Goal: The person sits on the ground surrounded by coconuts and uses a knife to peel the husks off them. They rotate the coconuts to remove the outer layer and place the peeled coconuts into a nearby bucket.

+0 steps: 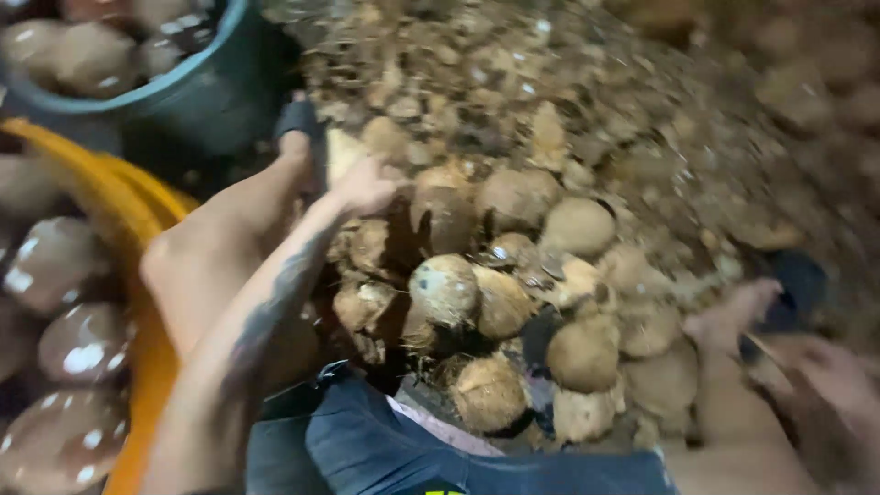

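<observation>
A heap of husked brown coconuts point(445, 289) lies on the ground in front of me, between my legs. My left hand point(364, 186) reaches out over the far left of the heap, and its curled fingers touch a coconut point(442, 213) there. Motion blur hides whether they grip it. My right hand point(830, 380) is low at the right edge, very blurred, next to my right foot point(733, 316). A thin object point(765, 353) seems to lie by its fingers, but I cannot make it out.
A dark teal tub point(197, 87) holding peeled coconuts stands at the top left. An orange basket point(137, 206) with wet brown coconuts point(87, 344) is at the left edge. Loose husk scraps point(568, 82) cover the ground beyond the heap. My left leg point(215, 247) lies beside the basket.
</observation>
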